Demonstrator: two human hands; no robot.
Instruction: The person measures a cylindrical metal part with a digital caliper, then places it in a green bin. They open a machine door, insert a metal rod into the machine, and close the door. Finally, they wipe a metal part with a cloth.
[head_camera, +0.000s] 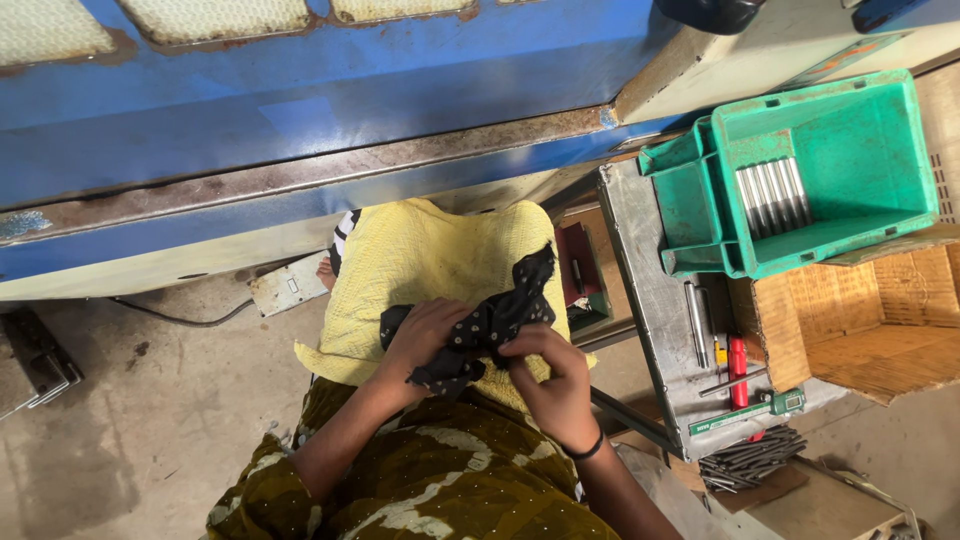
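Both of my hands hold a black cloth with small pale dots (500, 312) over my lap. My left hand (425, 338) grips the lower left bunch of it. Against its middle, my right hand (552, 372), with a dark band on the wrist, pinches the cloth. One end of the cloth sticks up toward the upper right. Under it a yellow textured fabric (420, 255) lies spread across my knees.
A blue machine body (300, 110) runs across the top. To the right stands a metal table (640, 270) with a green bin (860, 140) holding several metal rods, a cardboard box (870, 320), a red-handled tool (738, 365), a caliper and a bundle of dark rods (750, 458).
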